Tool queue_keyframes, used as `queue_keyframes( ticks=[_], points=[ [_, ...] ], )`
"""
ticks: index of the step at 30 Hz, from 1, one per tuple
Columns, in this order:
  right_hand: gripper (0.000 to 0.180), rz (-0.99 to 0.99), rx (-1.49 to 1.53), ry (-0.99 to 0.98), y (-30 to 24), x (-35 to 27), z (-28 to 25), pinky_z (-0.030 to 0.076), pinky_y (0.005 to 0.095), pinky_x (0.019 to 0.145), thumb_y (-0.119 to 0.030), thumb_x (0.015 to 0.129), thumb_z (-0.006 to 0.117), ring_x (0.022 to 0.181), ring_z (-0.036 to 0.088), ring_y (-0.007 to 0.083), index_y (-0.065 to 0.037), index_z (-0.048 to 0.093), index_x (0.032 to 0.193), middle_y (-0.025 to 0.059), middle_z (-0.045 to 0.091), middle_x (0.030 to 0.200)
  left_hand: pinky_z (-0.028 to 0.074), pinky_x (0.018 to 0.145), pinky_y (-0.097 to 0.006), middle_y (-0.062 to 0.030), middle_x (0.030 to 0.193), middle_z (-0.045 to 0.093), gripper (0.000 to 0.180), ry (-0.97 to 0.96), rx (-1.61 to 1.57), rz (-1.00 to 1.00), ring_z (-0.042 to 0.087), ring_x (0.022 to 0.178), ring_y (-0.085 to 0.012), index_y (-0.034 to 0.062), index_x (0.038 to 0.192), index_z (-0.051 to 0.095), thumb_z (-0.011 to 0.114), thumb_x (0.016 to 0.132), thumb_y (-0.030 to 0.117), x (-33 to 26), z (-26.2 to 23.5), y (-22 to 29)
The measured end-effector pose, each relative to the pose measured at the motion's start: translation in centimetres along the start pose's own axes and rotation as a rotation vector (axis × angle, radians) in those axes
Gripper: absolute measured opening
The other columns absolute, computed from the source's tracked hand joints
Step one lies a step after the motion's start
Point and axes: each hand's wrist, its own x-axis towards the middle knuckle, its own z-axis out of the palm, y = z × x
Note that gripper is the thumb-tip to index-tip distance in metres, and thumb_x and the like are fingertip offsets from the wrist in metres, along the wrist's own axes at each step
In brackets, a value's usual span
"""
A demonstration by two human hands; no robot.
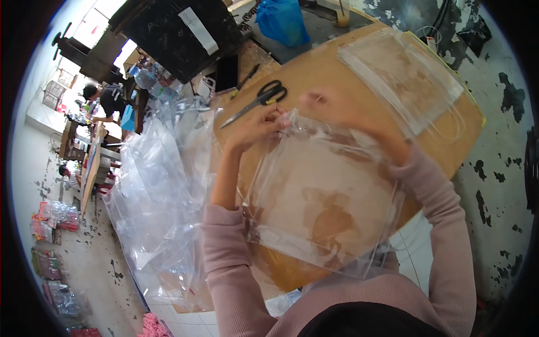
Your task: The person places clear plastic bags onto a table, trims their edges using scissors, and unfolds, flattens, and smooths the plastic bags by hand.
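A clear plastic bag (pixel 292 185) lies flat on the wooden table in front of me, its top edge pointing away. My left hand (pixel 261 128) pinches the bag's top left corner between thumb and fingers. Just right of that corner, my right hand (pixel 325 104) hovers over the top edge, blurred by motion. Its fingers look curled, but whether they hold anything cannot be made out. Black-handled scissors (pixel 261 101) rest beyond my left hand, blades toward the lower left.
Clear plastic bags (pixel 163 196) are heaped at the left. More bags with cord handles (pixel 401 78) lie at the far right of the table (pixel 314 62). A blue plastic bag (pixel 282 22), a cup (pixel 341 18) and a black machine (pixel 174 39) stand beyond. Another person (pixel 109 101) works far left.
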Motion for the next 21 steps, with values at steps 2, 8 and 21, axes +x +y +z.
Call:
queue_keyframes(
  ticks=[2,8,21],
  points=[
    [0.023,-0.006,-0.132,0.104,2.2,0.5,3.6,0.043,0.0359,0.072,-0.024,0.085,0.052,0.082,0.055,0.0262,-0.002,0.057,0.089,0.0146,0.057,0.087,0.044,0.067,-0.022,0.0003,0.084,0.055,0.019,0.0,0.035,0.042,0.051,0.078,-0.0073,0.0068,0.095,0.052,0.062,0.083,0.018,1.0,0.2,-0.3],
    [0.022,-0.127,-0.396,0.206,2.9,0.6,6.2,0.041,0.0404,0.074,-0.025,0.082,0.057,0.086,0.051,0.0317,-0.003,0.054,0.086,0.0149,0.052,0.087,0.043,0.066,-0.021,0.0017,0.083,0.055,0.015,-0.064,-0.098,0.022,0.051,0.076,-0.0058,0.0062,0.092,0.053,0.062,0.083,0.013,1.1,-2.0,-1.5],
    [0.027,-0.215,-0.346,0.11,3.7,1.6,6.0,0.039,0.0379,0.081,-0.026,0.074,0.064,0.092,0.049,0.0283,-0.01,0.057,0.094,0.0107,0.054,0.092,0.045,0.062,-0.024,-0.0058,0.081,0.058,0.023,0.361,0.314,0.14,0.056,0.076,-0.0097,0.0009,0.097,0.051,0.061,0.081,0.014,-4.2,0.2,-2.3]
  ],
)
